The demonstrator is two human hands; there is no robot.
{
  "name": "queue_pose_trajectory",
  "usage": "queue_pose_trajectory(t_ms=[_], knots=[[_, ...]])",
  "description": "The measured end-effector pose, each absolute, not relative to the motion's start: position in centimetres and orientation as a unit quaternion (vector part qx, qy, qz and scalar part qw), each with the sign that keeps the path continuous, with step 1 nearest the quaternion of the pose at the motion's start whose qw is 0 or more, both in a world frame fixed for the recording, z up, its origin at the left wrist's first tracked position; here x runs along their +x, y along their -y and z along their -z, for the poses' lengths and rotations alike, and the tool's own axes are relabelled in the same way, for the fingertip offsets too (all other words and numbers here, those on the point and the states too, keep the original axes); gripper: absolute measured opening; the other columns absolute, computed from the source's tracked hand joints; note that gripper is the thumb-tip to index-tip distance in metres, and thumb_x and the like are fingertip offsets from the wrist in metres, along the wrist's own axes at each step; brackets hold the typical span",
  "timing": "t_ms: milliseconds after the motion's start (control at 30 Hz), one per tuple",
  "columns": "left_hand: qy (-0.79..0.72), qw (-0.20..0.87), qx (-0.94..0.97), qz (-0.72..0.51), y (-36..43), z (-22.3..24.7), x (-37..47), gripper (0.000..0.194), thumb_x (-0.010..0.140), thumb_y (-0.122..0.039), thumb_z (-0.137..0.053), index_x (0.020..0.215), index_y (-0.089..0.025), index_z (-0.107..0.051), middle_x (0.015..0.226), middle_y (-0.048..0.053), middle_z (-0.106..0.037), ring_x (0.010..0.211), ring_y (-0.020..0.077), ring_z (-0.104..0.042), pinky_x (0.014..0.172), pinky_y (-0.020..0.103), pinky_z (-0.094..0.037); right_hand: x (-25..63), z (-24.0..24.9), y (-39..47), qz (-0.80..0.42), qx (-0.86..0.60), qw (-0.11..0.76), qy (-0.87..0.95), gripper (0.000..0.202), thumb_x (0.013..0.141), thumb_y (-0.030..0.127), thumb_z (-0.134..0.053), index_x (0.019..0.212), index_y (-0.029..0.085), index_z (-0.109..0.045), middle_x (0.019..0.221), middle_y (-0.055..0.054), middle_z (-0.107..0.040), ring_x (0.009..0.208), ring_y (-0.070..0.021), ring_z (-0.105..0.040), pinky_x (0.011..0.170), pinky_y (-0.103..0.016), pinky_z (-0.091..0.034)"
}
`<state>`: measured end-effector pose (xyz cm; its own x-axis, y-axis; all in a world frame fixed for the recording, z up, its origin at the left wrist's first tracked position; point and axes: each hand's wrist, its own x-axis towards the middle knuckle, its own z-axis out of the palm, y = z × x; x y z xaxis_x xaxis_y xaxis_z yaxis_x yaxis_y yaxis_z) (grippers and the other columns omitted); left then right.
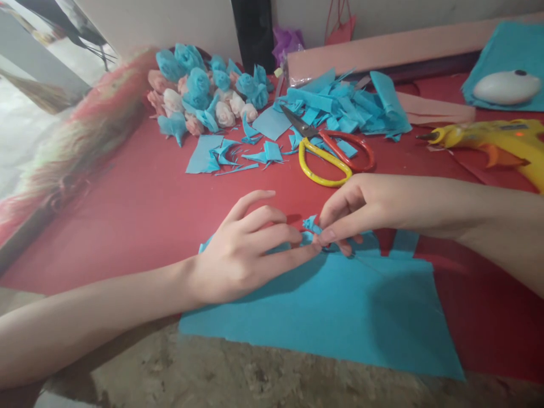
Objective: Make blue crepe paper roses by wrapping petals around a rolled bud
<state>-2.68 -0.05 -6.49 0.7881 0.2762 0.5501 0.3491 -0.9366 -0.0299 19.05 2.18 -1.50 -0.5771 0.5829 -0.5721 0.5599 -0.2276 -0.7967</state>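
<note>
My right hand point(351, 212) pinches a small twisted blue crepe paper flower point(312, 224) between thumb and fingers. A thin wire-like line trails from under those fingers to the lower right. My left hand point(250, 246) meets it from the left, index fingertip pressed at the base of the flower and against the right thumb. Its other fingers are spread and lifted; its thumb is hidden. Both hands are just above a large blue crepe paper sheet point(323, 317), which lies along the table's near edge.
Scissors point(325, 164) with red and yellow handles lie beyond my hands, beside blue paper scraps point(335, 105). Finished blue, pink and white paper roses point(198, 88) are heaped at the back left. A yellow glue gun point(488, 141) and a white oval object point(505, 88) are at right.
</note>
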Motion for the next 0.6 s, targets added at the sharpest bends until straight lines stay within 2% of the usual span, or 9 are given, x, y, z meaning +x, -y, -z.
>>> queue_pose_trajectory(t_ms=[200,433,600], knots=[[0.164,0.057,-0.942,0.289,0.03,6.61,-2.65,0.018,0.078,-0.016,-0.07,0.093,-0.025,-0.065,0.073,-0.007,-0.067,0.077,0.013,-0.054,0.101,0.041,-0.041,18.92,1.55,-2.2,-0.647,-0.457,0.012,0.611,0.012,0.071,0.023,-0.068,0.06,0.023,-0.067,0.057,0.005,-0.061,0.059,-0.0104,-0.055,0.054,-0.023,-0.039],[0.172,0.05,-0.947,0.266,0.09,6.26,-2.68,0.01,0.082,-0.015,-0.064,0.088,-0.024,-0.065,0.074,-0.005,-0.069,0.079,0.013,-0.056,0.101,0.041,-0.04,18.93,1.44,-2.16,-0.636,-0.454,0.012,0.623,0.012,0.073,0.026,-0.067,0.061,0.024,-0.068,0.058,0.004,-0.062,0.06,-0.0126,-0.058,0.054,-0.024,-0.041],[0.179,0.031,-0.951,0.251,-0.01,6.04,-2.66,0.007,0.084,-0.017,-0.063,0.087,-0.022,-0.066,0.077,-0.003,-0.07,0.078,0.0138,-0.056,0.1,0.04,-0.039,18.93,1.46,-2.13,-0.646,-0.455,0.014,0.613,0.008,0.072,0.022,-0.067,0.065,0.023,-0.07,0.059,0.004,-0.063,0.059,-0.0108,-0.056,0.054,-0.022,-0.04]])
